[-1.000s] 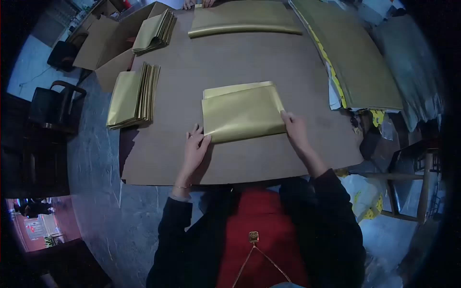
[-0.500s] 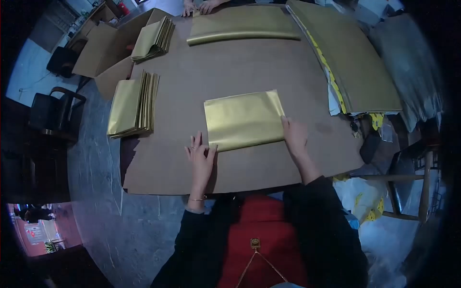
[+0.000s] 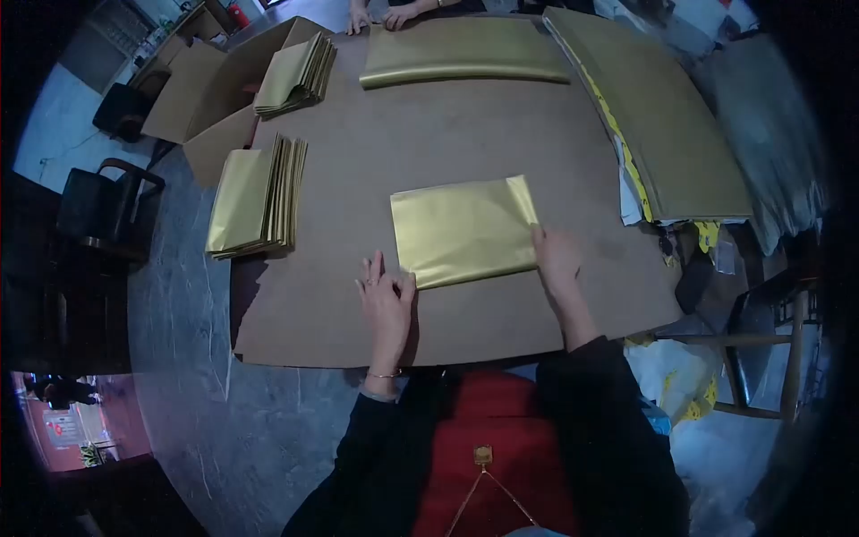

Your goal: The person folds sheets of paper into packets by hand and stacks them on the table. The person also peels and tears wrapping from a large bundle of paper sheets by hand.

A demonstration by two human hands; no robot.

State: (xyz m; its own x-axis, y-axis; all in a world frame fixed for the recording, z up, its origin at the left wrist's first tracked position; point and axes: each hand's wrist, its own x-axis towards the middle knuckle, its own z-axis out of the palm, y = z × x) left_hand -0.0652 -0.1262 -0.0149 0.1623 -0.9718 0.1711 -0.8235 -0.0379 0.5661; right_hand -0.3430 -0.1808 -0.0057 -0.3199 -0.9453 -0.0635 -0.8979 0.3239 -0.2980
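A folded sheet of shiny gold paper (image 3: 463, 228) lies on the brown cardboard tabletop in front of me. At its lower left corner is my left hand (image 3: 387, 300), thumb and index finger pinched on the paper, the other fingers raised. My right hand (image 3: 559, 259) grips the paper's right edge near the lower corner, with the thumb on top and the fingertips partly hidden. Faint creases run across the sheet between my hands.
Two stacks of folded gold paper, one nearer (image 3: 246, 201) and one farther (image 3: 295, 76), lie left beside an open cardboard box (image 3: 192, 98). Across the table, another person's hands (image 3: 398, 16) rest on a larger gold sheet (image 3: 465, 49). A thick pile of flat sheets (image 3: 662, 125) lies right.
The view has shifted slightly, so everything appears a little to the right and lower. Both hands stay on the gold paper, and its right side looks more creased.
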